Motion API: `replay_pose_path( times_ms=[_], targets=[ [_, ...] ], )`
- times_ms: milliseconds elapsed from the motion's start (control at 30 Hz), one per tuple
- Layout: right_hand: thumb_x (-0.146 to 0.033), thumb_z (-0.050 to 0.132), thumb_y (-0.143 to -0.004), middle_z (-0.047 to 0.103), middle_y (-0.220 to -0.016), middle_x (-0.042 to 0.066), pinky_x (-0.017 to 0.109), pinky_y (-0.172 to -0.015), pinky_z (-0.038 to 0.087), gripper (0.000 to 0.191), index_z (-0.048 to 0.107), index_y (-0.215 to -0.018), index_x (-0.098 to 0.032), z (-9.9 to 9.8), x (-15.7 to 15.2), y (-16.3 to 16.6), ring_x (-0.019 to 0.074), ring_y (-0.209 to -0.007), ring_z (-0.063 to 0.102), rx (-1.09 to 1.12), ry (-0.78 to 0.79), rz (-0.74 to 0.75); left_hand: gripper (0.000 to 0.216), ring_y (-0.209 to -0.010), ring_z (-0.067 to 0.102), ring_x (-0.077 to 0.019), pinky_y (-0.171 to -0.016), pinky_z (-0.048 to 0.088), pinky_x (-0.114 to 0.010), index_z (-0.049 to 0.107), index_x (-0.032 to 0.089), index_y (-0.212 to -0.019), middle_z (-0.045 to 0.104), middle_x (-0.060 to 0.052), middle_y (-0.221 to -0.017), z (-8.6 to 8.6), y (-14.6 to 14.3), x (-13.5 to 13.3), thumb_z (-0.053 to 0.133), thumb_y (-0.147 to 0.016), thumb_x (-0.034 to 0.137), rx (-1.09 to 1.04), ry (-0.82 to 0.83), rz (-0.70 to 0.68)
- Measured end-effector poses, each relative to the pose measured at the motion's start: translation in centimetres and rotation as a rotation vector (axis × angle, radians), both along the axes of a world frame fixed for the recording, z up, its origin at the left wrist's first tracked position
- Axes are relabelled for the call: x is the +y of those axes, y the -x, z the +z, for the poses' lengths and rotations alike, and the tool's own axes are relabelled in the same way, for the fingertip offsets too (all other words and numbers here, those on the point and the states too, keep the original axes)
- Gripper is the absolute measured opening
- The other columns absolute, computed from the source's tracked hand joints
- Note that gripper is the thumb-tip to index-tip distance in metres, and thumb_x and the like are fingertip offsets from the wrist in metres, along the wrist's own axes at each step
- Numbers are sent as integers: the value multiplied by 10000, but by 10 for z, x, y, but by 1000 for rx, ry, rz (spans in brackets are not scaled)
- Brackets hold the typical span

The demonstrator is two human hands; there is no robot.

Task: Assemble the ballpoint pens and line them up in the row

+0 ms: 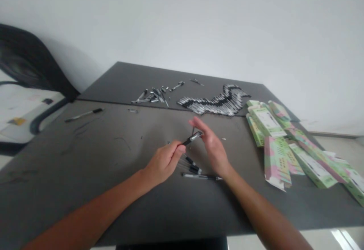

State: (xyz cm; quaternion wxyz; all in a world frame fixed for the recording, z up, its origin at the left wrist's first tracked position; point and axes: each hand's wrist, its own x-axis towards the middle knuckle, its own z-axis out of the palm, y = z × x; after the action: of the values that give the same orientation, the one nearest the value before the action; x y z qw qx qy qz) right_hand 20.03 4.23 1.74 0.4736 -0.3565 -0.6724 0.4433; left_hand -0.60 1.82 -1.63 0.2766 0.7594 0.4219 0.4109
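My left hand (164, 162) is closed around a pen (192, 139) with a dark grip, its far end pointing up and right. My right hand (212, 145) has its fingers stretched out, and the palm side meets the far end of that pen. A thin dark piece stands up beside the pen near the right fingers; what it is I cannot make out. Below the hands lie several dark pen caps (195, 169) and thin pen parts, partly hidden by my left hand. A clear pen (200, 176) lies just under them, its right end close to my right wrist.
A long wavy row of pens (218, 104) lies toward the back right. Left of it is a heap of pen parts (155, 95). One pen (84, 115) lies far left. Green and pink cardboard boxes (269, 123) cover the table's right side. A black chair (31, 56) stands at left.
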Motion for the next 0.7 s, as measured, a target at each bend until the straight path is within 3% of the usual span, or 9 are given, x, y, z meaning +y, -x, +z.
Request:
replay_pose_path(
  times_ms=[67,133,233,300,367,500,600,700],
  targets=[
    [-540,561,-1068,686,-1471,72,457,-1186,436,415,720,-1401,-348,-1,-3,3,267,-1395,597,-105,-44,53,451,-587,613,-156,-573,441,-254,624,201,-923,609,29,-660,1,-1,-2,343,-1166,457,-41,14,23],
    [-443,618,-1063,773,-1307,80,418,-1106,502,290,803,-1241,-308,-1,-5,8,240,-1230,696,-126,-73,81,463,-566,598,-150,-565,446,-250,613,205,-902,609,30,-656,0,-2,-3,334,-1166,463,-74,33,9],
    [-414,663,-1042,816,-1168,75,399,-1044,542,224,823,-1122,-280,1,-7,12,229,-1131,737,-96,-97,79,503,-493,563,-138,-539,447,-242,593,206,-848,565,44,-577,-2,-5,-6,301,-1170,458,-112,57,-33],
    [-421,674,-1035,812,-1189,74,407,-1073,529,219,807,-1118,-269,7,-7,9,236,-1165,730,-89,-91,79,557,-502,593,-140,-557,469,-243,572,206,-762,574,29,-568,-4,-6,-7,293,-1169,463,-119,63,-60],
    [-439,633,-1057,805,-1212,78,403,-1074,524,246,773,-1146,-257,16,-3,0,232,-1171,724,-65,-62,40,575,-576,656,-156,-611,511,-257,624,196,-794,649,-5,-653,-6,-5,-6,298,-1162,495,-140,85,-73],
    [-537,541,-1078,799,-1068,79,358,-865,578,324,666,-1106,-240,47,23,-41,214,-972,723,71,-56,-196,613,-649,658,-191,-671,536,-306,750,191,-1032,710,-42,-792,-11,1,2,327,-1116,627,-251,170,4],
    [-674,530,-1027,756,-917,45,337,-745,572,439,602,-1061,-242,72,56,-88,197,-818,691,-43,-60,-351,661,-623,605,-204,-645,508,-319,772,194,-1014,645,-25,-716,-13,4,11,346,-1081,696,-317,218,137],
    [-712,598,-968,714,-820,19,294,-675,516,521,669,-1050,-202,89,95,-141,165,-727,636,-164,-53,-458,713,-586,543,-196,-586,453,-308,767,192,-948,570,-3,-658,-16,5,20,385,-1020,790,-378,282,242]
  ],
)
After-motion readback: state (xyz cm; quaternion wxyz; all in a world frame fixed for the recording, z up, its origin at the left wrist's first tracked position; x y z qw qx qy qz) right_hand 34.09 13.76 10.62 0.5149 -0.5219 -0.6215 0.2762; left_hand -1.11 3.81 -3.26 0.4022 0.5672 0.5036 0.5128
